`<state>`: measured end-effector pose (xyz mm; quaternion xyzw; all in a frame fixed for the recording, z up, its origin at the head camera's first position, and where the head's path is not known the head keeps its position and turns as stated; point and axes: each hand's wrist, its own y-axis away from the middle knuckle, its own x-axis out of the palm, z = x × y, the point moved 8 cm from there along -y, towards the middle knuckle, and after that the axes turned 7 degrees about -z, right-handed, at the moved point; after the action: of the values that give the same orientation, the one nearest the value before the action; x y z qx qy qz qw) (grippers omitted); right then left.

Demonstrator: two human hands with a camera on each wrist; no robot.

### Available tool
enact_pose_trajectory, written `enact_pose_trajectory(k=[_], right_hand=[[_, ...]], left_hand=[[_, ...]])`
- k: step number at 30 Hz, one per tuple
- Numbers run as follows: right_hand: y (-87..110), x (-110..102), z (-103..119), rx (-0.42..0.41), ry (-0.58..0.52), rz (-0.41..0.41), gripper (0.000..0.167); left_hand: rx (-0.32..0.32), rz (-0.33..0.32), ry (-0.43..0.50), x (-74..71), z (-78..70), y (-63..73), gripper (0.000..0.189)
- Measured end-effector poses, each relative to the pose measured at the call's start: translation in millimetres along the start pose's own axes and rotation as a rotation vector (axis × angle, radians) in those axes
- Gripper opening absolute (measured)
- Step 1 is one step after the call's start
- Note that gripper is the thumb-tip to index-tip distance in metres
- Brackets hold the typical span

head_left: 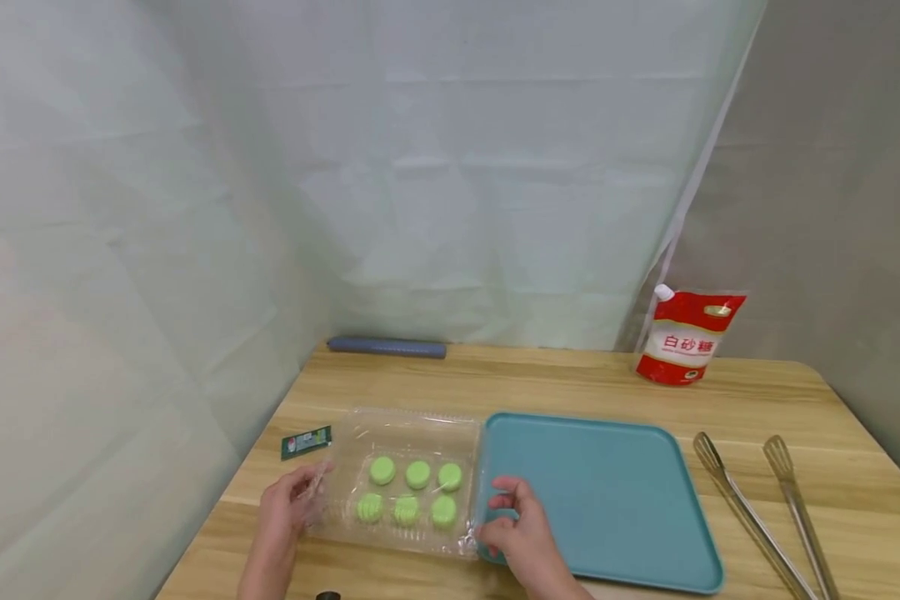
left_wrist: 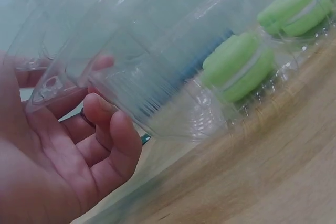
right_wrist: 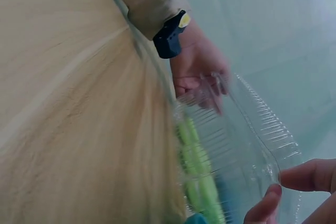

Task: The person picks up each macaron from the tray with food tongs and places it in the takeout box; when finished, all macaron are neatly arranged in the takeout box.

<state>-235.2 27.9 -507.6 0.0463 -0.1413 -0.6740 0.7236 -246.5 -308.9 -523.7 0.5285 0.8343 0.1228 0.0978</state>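
A clear plastic box point(head_left: 412, 429) stands on the table's left half, with several green macarons point(head_left: 417, 475) in two rows inside it. In the left wrist view, white filling shows along the side of one macaron point(left_wrist: 239, 69). My left hand point(head_left: 288, 500) grips the box's left side, its fingers curled at the plastic edge. At the right side, my right hand point(head_left: 521, 529) overlaps the near left corner of a blue tray point(head_left: 592, 500). The right wrist view shows its thumb point(right_wrist: 310, 176) and a fingertip pinching the box's rim.
Two metal tongs point(head_left: 753, 521) point(head_left: 798, 508) lie right of the tray. A red and white sugar pouch point(head_left: 678, 340) stands at the back right. A blue-grey rod point(head_left: 387, 347) lies along the back edge, and a small green packet point(head_left: 306, 442) sits left of the box.
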Motion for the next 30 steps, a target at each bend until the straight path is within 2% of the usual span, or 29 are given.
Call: enact_pose_trajectory(k=[1, 2, 6, 8, 11, 12, 15, 17, 23, 30], right_hand=[[-0.5, 0.1, -1.3, -0.001, 0.013, -0.003, 0.061], [-1.3, 0.3, -3.2, -0.004, 0.029, -0.008, 0.061], [-1.1, 2.5, -9.4, -0.011, 0.111, -0.022, 0.053], [-0.3, 4.2, -12.7, -0.002, 0.146, -0.009, 0.039], [3.7, 6.9, -16.9, 0.038, 0.201, 0.040, 0.010], [5.2, 7.4, -18.3, 0.051, 0.219, 0.055, 0.010], [10.0, 8.9, -20.8, 0.074, 0.258, 0.105, 0.026], [11.6, 10.0, -21.2, 0.074, 0.262, 0.127, 0.029], [13.1, 12.3, -20.4, 0.060, 0.215, 0.165, 0.028], [14.8, 11.7, -15.1, -0.018, 0.178, 0.206, 0.026]], left_hand=[[0.003, 0.003, 0.008, -0.8, 0.2, 0.3, 0.032], [-0.020, 0.007, 0.053, -1.4, 1.8, 0.2, 0.033], [0.018, 0.020, 0.003, -3.6, -0.6, 0.3, 0.026], [0.015, 0.013, -0.017, -4.2, -1.4, 0.1, 0.025], [0.008, -0.002, -0.033, -4.8, -1.6, 0.6, 0.023], [0.005, -0.001, -0.032, -4.5, -1.3, 0.5, 0.022], [0.000, -0.004, -0.033, -4.0, 0.0, 1.1, 0.023], [0.009, -0.001, -0.031, -4.3, 0.1, 1.4, 0.024], [0.039, -0.003, -0.041, -6.0, -0.2, 2.8, 0.025], [0.039, -0.005, -0.039, -2.8, -0.6, 2.0, 0.026]])
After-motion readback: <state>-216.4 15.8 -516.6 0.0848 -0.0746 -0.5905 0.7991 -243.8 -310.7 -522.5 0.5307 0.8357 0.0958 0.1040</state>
